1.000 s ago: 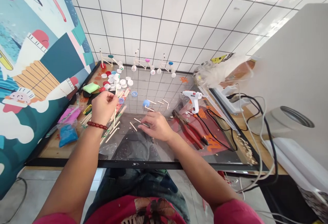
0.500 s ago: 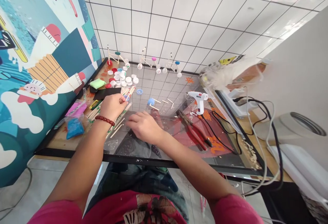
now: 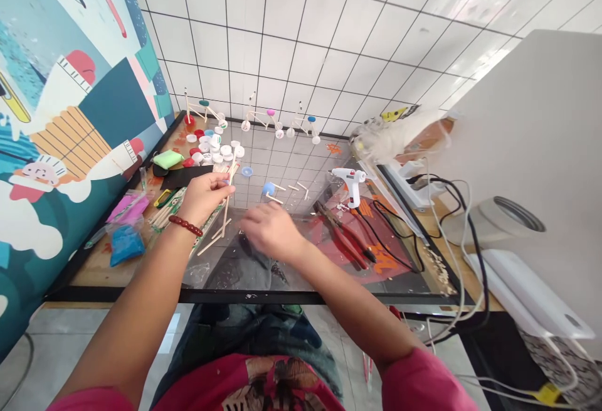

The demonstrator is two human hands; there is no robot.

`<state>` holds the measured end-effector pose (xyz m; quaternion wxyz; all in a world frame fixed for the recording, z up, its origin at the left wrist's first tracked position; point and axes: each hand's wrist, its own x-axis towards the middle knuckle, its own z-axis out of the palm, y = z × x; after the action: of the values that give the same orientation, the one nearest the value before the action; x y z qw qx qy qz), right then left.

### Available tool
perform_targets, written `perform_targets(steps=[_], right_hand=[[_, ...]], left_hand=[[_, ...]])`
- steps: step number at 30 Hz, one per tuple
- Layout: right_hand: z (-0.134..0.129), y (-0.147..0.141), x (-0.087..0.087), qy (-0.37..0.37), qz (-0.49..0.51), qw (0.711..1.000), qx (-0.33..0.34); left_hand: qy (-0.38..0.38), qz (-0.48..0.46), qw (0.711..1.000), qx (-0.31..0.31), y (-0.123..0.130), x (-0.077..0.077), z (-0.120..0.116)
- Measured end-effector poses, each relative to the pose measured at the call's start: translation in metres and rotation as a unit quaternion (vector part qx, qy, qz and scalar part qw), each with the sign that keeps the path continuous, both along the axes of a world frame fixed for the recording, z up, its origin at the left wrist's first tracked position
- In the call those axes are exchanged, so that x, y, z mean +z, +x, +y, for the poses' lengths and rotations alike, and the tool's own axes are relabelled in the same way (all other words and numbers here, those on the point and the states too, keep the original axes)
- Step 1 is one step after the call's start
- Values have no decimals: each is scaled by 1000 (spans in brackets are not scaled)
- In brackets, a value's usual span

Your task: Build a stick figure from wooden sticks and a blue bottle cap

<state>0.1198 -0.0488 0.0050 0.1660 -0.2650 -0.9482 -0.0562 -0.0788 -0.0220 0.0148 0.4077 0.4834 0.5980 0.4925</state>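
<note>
My left hand [image 3: 203, 197], with a red bead bracelet on its wrist, pinches a thin wooden stick [image 3: 226, 213] between thumb and fingers. The stick stands at a slant over the table. To the right, my right hand [image 3: 269, 228] hovers above the glass top with its fingers curled and smeared by motion; whether anything is in them is hidden. Under and beside my left hand lie more wooden sticks [image 3: 160, 215] and green-patterned paper wrappers. A blue bottle cap [image 3: 268, 189] with short sticks by it lies beyond my right hand.
Three small stick bicycles with cap wheels [image 3: 261, 119] stand along the wall. Loose bottle caps [image 3: 216, 147] lie back left, near green [image 3: 168, 159] and blue clay packs [image 3: 126, 245]. A white glue gun [image 3: 352, 184], its cord and red-handled pliers [image 3: 345, 238] lie right.
My left hand has raised a stick from the pile and tilts it up. My right hand has shifted slightly. The whole view has drifted a little.
</note>
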Motion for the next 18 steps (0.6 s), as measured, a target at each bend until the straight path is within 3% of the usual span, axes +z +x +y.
perform_targets(steps=[3,5,10,14,18], right_hand=[[11,40,3,-57,112,981,-147],[15,56,2,-117,135,964,-197],[8,51,-4,-215,77,956,-186],[4,39,-10,-235,86,952,-175],[3,36,-12,-201,99,959,-173]], left_hand=[[-22,-176,984,-11,3,8,-2],[-35,-252,967,-25,4,14,-4],[-56,-310,947,-62,1,17,-5],[-74,-325,940,-73,-1,14,-3],[-80,-327,939,-70,-1,14,-2]])
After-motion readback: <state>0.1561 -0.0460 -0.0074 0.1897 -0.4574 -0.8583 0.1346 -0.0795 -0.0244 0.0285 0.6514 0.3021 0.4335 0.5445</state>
